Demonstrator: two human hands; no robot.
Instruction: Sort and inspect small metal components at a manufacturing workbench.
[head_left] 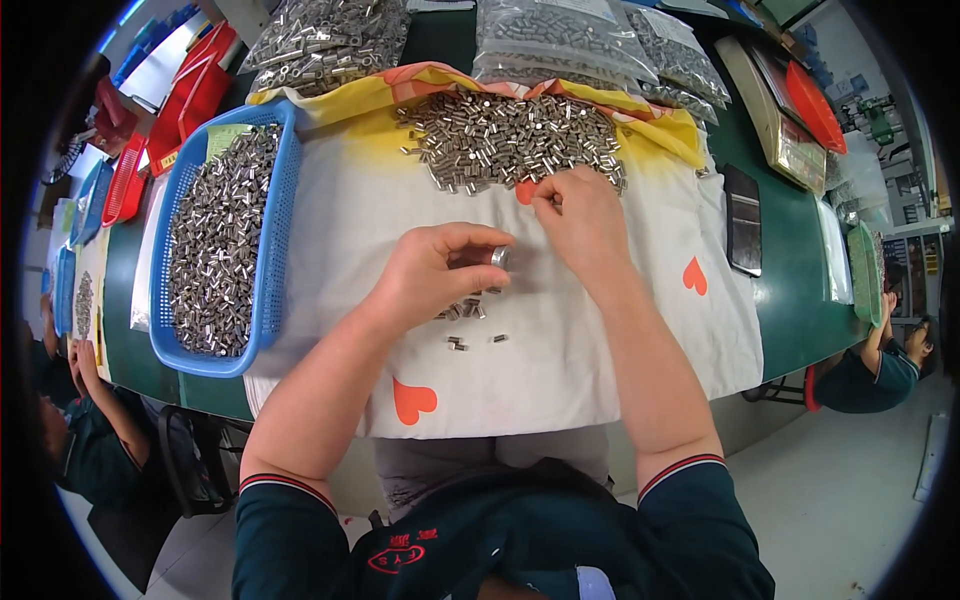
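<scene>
The left hand (428, 268), at the centre of the frame, pinches a bright metal piece (501, 257) between thumb and fingertips. The right hand (585, 215), up and to the right, has thumb and forefinger drawn together at the lower edge of the heap of metal cylinders (515, 140) in the upper centre; whether they grip one I cannot tell. These cylinders look stiff, light singly and hard to damage, but smooth enough to slip or roll (the white cloth (330, 210) should slow them). The best hold is probably a fingertip pinch across the curved sides. The left hand partly covers a small pile (465, 308) below it, and the curled right fingers hide their own tips.
</scene>
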